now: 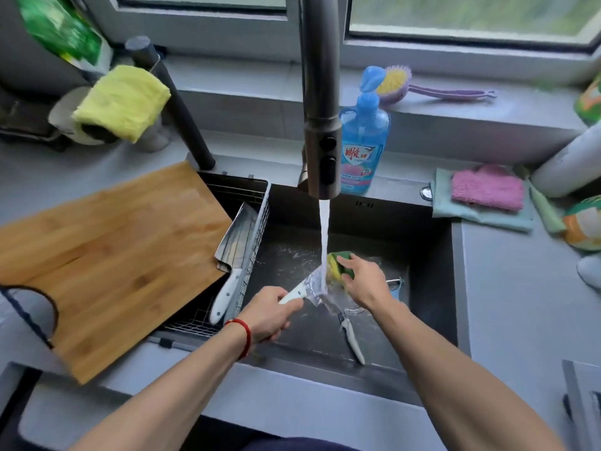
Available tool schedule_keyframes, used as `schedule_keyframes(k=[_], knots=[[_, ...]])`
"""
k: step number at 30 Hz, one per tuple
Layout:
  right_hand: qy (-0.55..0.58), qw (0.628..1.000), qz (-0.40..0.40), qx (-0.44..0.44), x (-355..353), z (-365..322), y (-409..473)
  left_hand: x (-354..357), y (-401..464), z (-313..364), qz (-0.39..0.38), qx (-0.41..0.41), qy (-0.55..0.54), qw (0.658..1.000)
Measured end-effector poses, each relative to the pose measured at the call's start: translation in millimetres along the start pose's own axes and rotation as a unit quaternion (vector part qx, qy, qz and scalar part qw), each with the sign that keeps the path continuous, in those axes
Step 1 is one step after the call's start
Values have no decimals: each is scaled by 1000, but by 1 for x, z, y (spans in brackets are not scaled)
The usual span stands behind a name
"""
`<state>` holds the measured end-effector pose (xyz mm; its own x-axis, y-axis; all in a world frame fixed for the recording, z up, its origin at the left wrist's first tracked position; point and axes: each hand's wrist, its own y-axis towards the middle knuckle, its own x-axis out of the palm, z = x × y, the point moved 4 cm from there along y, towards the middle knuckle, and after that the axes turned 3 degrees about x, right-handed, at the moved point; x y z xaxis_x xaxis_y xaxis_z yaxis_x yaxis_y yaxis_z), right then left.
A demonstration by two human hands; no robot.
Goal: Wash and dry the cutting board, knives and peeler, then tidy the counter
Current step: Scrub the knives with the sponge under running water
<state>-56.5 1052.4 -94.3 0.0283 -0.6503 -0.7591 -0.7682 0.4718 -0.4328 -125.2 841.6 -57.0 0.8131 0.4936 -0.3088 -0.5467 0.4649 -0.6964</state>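
Observation:
My left hand [271, 312] grips the white handle of a knife [313, 288] whose blade sits under the running tap water over the dark sink [432, 255]. Against that blade my right hand [361, 279] holds a yellow-green sponge [340, 262]. A cleaver [235, 242] with a white handle lies in the wire rack [260, 206] at the sink's left. The wooden cutting board [113, 249] rests on the counter, partly over the rack. Another white-handled tool [353, 336] lies on the sink floor. A blue peeler [397, 284] shows behind my right wrist.
The faucet [320, 92] hangs over the sink centre. A blue dish-soap bottle [366, 141] stands behind it, with a purple brush [422, 87] on the sill. A pink cloth [487, 187] on a green one lies right; a yellow cloth [122, 100] hangs left.

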Motion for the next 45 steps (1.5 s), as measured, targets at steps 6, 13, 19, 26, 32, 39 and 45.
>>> schedule_keyframes(k=[6, 13, 19, 26, 32, 39, 45], knots=[[-6, 984, -9, -180, 11, -19, -34, -6, -1, 10, -26, 8, -1, 1000], [32, 998, 53, -7, -21, -2, -6, -6, 4, 19, -43, -6, -38, 998], [92, 995, 42, 13, -6, 0, -6, -2, 4, 35, -37, -17, -41, 998], [146, 974, 49, 169, -33, 50, 24, 2, -8, 32, -24, -20, -20, 999], [223, 969, 58, 87, -29, 29, -2, 1, -2, 48, 113, 89, 278, 950], [207, 975, 41, 68, 8, 7, -23, 28, -8, 55, 124, 165, 475, 855], [244, 960, 92, 106, 21, 21, -22, 30, -17, 53, 111, 212, 532, 812]])
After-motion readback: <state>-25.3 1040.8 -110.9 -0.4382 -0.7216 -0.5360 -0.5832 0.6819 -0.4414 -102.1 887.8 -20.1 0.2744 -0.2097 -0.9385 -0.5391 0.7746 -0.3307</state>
